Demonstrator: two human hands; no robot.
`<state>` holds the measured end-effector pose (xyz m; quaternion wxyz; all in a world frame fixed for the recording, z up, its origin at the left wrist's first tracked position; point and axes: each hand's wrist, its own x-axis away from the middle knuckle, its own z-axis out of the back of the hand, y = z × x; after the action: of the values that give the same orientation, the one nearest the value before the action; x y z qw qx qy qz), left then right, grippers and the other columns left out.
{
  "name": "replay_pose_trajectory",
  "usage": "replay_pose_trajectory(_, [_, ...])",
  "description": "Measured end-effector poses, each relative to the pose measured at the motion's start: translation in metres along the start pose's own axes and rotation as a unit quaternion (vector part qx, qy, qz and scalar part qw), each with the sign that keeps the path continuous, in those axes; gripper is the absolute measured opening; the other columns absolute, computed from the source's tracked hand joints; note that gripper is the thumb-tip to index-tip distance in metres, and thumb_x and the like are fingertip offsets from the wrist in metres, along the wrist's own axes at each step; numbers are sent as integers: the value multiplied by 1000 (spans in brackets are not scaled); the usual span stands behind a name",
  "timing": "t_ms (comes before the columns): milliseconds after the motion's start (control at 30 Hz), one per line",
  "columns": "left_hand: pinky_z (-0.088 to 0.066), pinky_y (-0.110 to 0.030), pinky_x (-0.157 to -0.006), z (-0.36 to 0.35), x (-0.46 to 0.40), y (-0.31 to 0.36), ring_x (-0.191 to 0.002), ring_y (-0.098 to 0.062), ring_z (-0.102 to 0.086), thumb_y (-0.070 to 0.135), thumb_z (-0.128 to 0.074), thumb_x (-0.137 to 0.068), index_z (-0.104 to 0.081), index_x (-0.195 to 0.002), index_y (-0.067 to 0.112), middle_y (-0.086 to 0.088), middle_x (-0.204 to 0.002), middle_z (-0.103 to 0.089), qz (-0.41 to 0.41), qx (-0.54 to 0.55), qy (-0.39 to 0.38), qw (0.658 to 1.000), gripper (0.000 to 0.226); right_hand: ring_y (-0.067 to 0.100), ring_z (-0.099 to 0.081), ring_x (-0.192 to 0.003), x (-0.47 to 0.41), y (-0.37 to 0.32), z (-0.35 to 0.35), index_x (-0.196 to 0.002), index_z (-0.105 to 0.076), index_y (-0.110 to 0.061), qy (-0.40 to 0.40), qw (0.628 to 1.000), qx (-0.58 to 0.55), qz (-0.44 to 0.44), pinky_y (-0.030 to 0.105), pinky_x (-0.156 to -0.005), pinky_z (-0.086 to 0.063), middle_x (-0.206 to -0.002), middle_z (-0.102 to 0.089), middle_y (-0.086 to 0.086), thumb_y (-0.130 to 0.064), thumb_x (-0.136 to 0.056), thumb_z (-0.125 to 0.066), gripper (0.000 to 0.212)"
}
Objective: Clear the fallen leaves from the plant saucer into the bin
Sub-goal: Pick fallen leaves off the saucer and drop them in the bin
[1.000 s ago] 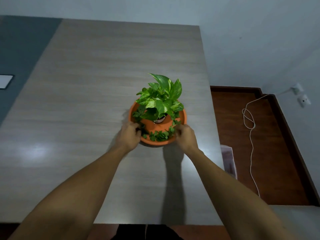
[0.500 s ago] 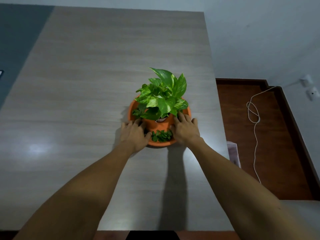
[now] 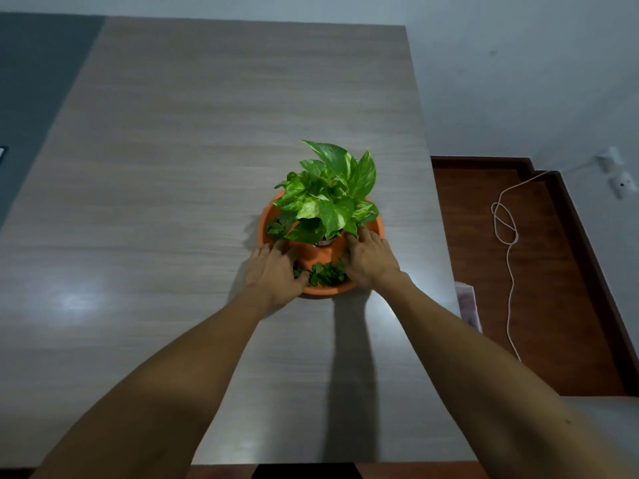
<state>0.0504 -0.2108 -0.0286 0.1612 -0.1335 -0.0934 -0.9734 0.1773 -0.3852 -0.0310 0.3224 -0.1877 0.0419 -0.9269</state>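
Observation:
An orange saucer [image 3: 263, 223] sits on the table near its right edge, with a small potted green plant [image 3: 328, 198] in its middle. Small fallen leaves [image 3: 326, 275] lie in the saucer's near part, and a few more leaves [image 3: 276, 227] at its left. My left hand [image 3: 276, 276] rests palm down on the saucer's near-left side, fingers spread over leaves. My right hand [image 3: 371, 261] lies palm down on the near-right side, fingertips by the pot under the foliage. Neither hand visibly grips anything.
The wood-grain table [image 3: 173, 167] spreads far to the left and back. Off its right edge, on the brown floor, stands a bin with a clear liner [image 3: 468, 305]. A white cable [image 3: 506, 236] runs across the floor to wall sockets [image 3: 619, 174].
Both hands have moved from the saucer's front rim forward into the saucer beside the pot, and their fingers have spread flat. The camera view has shifted slightly.

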Motion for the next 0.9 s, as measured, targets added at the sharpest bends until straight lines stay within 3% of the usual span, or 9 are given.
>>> replay_pose_trajectory(200, [-36,-44,-110,10,-11,6,-131,-33,-49,75,-46,-69,-47,-141,42,-10,-148,-46,-14,-7,-92,996,80,46,-40,-127,9,-22,-9,-145,-42,-13,-85,996,17,-15,51,-108,-37,-147,-38,25,-70,-86,-48,81])
replay_pose_trajectory(300, [-42,-43,-107,13,-13,11,-130,-37,-49,67,-57,-73,-44,-144,42,-13,-146,-45,-21,9,-123,992,76,46,-40,-126,11,-33,-11,-143,-44,-13,-75,997,-9,-29,48,-107,-36,-145,-35,25,-56,-83,-67,77])
replay_pose_trajectory(433, [-50,-44,-98,8,-14,19,-126,-37,-53,52,-64,-77,-52,-138,36,-10,-142,-52,-28,50,-120,991,64,44,-39,-129,9,-35,-15,-139,-53,-18,-54,998,-34,-18,46,-109,-35,-145,-38,23,-25,-92,-64,49])
replay_pose_trajectory(533, [-55,-43,-88,1,-12,23,-119,-36,-58,43,-65,-80,-60,-127,31,-9,-132,-60,-35,67,-98,992,49,42,-51,-117,10,-29,-27,-135,-59,-25,-10,990,-139,-9,48,-102,-48,-141,-44,16,-18,-88,-65,48])
replay_pose_trajectory(633, [-55,-44,-87,-3,-12,26,-113,-35,-62,32,-70,-83,-67,-118,25,-11,-123,-65,-37,113,-80,990,36,40,-69,-99,14,-28,-36,-113,-66,-28,4,944,-323,-62,56,-81,-60,-105,-71,11,-20,-82,-68,32])
replay_pose_trajectory(700, [-55,-43,-87,-10,-13,24,-108,-33,-63,25,-70,-84,-72,-112,23,-11,-118,-68,-33,150,-69,986,28,43,-71,-91,13,-26,-45,-101,-68,-23,1,912,-404,-71,61,-77,-60,-93,-74,16,-17,-77,-68,25])
replay_pose_trajectory(767, [-55,-35,-79,-17,-14,26,-94,-29,-65,14,-67,-85,-76,-106,17,-11,-110,-72,-25,193,-63,979,23,40,-72,-82,15,-28,-40,-100,-68,-10,-4,909,-409,-86,55,-70,-62,-93,-70,16,-6,-80,-64,21])
replay_pose_trajectory(833, [-51,-19,-62,-22,-14,28,-76,-21,-62,1,-61,-89,-73,-99,6,-11,-95,-71,1,258,-57,965,17,15,-71,-76,19,-34,-28,-108,-68,1,1,926,-369,-78,30,-63,-62,-99,-64,6,3,-89,-57,23])
replay_pose_trajectory(900, [-44,-11,-52,-24,-14,29,-70,-22,-59,-10,-56,-88,-71,-91,-3,-11,-84,-67,20,306,-54,950,17,6,-70,-75,18,-33,-27,-108,-68,7,5,931,-353,-92,13,-56,-53,-95,-62,5,10,-92,-50,24])
